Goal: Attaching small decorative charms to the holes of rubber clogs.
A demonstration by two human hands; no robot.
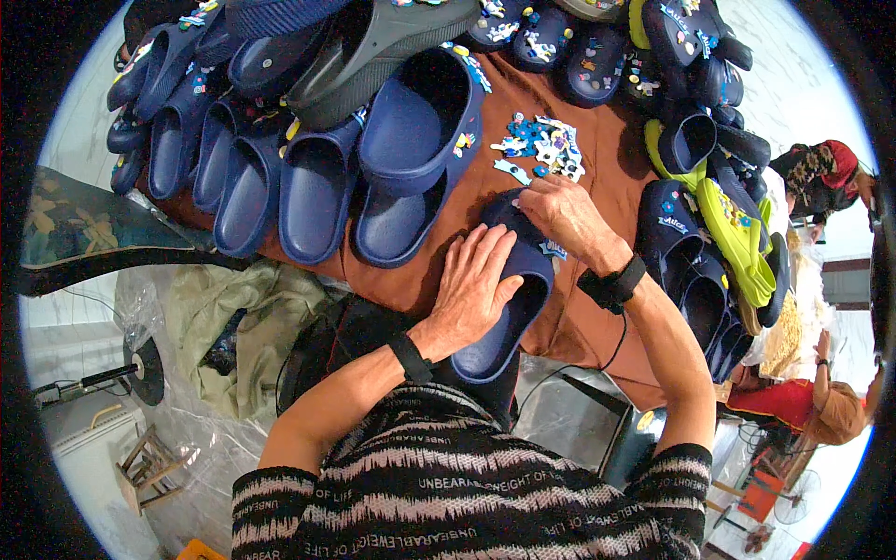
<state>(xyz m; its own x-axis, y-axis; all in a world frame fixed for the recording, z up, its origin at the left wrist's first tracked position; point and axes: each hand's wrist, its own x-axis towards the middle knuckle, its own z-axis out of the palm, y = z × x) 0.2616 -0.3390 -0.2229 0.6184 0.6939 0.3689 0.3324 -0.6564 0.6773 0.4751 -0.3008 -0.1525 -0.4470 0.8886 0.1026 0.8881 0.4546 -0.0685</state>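
Note:
A navy blue clog (498,343) lies in front of me at the near edge of the brown cloth, toe pointing away. My left hand (465,291) holds its left side, with long fingers over the upper and the thumb by the foot opening. At the toe, my right hand (566,217) is closed in a pinch; whatever sits between its fingertips is too small to make out. A light blue and white shoe charm (553,249) shows on the clog's upper beneath my right wrist. Just beyond that hand lies a pile of loose blue and white charms (541,145).
Navy clogs (315,201) are crowded along the left, with a grey clog (378,61) stacked above them. Decorated clogs, including a lime green clog (733,229), are heaped at right. Brown cloth (411,285) covers the table. Two other people are at the far right.

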